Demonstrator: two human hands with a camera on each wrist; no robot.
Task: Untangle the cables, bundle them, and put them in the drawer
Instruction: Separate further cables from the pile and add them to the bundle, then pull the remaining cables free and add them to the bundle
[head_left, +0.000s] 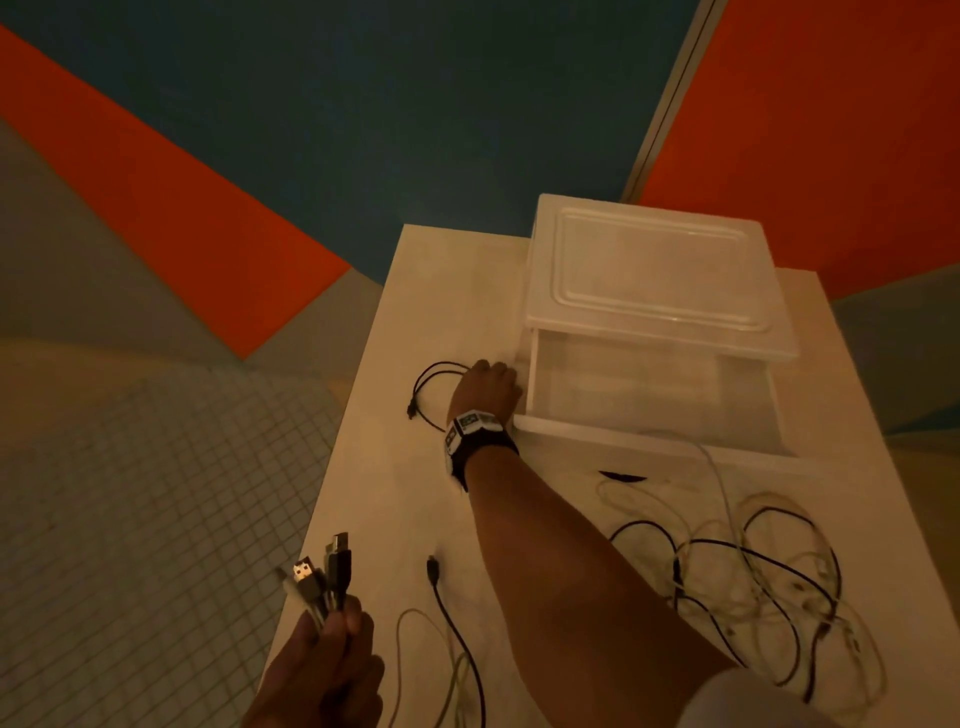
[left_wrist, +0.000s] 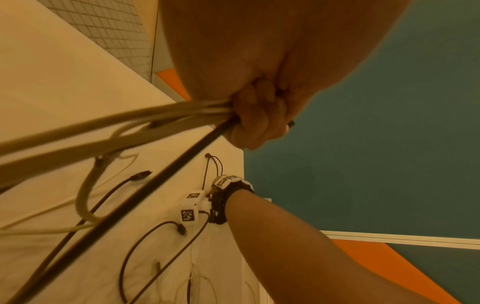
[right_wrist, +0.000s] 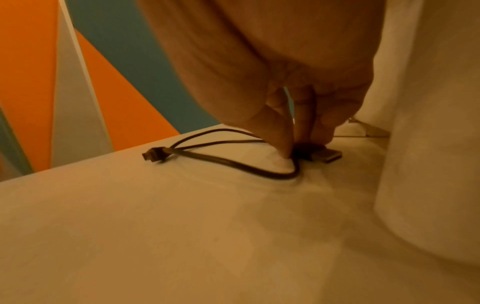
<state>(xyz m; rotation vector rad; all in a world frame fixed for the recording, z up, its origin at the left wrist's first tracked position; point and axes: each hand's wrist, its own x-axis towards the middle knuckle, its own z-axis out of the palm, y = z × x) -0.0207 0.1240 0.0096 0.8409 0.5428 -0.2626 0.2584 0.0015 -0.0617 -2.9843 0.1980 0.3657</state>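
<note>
Cables (head_left: 737, 587) tangled on table (head_left: 395, 467) at 4 o'clock of head view. Left hand (head_left: 322, 670) at 7 o'clock, fist closed round several cable ends (head_left: 324, 577), plugs pointing toward 12. Right arm stretched to 12, right hand (head_left: 485, 387) down on short black cable (head_left: 428, 395) beside open drawer (head_left: 649, 400).

Left wrist view: fingers (left_wrist: 259, 115) curled tight on bundle, strands running toward 8 o'clock.

Right wrist view: fingertips (right_wrist: 280, 142) pinching black plug (right_wrist: 318, 153), long axis flat, tip toward 4 o'clock.
</note>
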